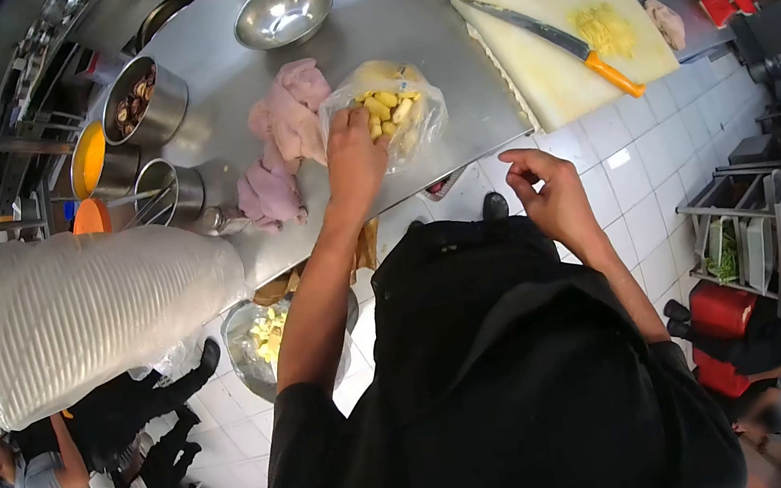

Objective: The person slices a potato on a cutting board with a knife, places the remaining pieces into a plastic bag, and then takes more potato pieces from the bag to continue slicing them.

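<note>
My left hand (357, 160) reaches to the near-left side of a clear plastic bag (432, 115) on the steel table. Its fingers are bent together over peeled pale-yellow pieces (379, 104) inside, which look like ginger; what the fingertips grip is hidden. My right hand (553, 193) is empty, in the air off the table's front edge, fingers loosely curled with a gap between thumb and index. Beyond it lies a white cutting board (543, 85). A knife with an orange handle (613, 74) rests on the board beside a pile of thin yellow strips (603, 31).
Pink cloths (292, 112) lie left of the bag. Steel bowls (283, 12) stand at the back. A tall stack of clear plastic containers (97, 308) and several metal pots (145, 99) occupy the left. Below the table is a bag with yellowish scraps (270, 333). Other people are nearby.
</note>
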Tool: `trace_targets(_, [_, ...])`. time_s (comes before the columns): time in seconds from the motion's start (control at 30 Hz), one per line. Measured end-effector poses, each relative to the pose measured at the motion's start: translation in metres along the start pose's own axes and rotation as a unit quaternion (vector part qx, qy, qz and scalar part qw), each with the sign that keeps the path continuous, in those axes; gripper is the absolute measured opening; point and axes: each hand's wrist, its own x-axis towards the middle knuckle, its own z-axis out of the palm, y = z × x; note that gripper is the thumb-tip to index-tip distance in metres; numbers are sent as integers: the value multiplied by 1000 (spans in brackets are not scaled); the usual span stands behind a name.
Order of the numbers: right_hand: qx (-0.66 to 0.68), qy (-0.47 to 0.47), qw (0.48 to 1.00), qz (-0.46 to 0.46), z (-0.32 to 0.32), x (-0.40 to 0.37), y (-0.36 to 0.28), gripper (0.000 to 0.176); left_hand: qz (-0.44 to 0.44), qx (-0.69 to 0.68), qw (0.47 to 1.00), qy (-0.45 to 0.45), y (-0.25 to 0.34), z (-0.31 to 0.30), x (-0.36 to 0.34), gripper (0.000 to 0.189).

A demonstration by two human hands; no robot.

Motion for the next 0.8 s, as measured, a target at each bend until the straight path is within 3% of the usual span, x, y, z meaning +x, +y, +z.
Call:
trace_targets(0.17, [-10,-3,1000,-14,0,-2,15,29,-22,5,1000,17,6,-11,4,48])
trace_targets(0.27, [-5,-3,1000,-4,1,0,14,28,67,-14,996,53,13,5,-10,37])
trace_targets(0.4, [-2,-25,1000,-6,5,11,13,28,114,50,990,64,37,29,-18,23])
trace_targets(0.5, [-6,-24,999,-31,3,20,15,27,100,40,992,73,35,39,-23,23])
trace_targets(0.6, [-5,-34,999,-33,-4,23,24,27,72,-9,985,159,33,44,-15,24])
trace_targets(0.8, [-2,-48,997,-61,-43,39,51,28,-15,140,985,101,44,44,2,26])
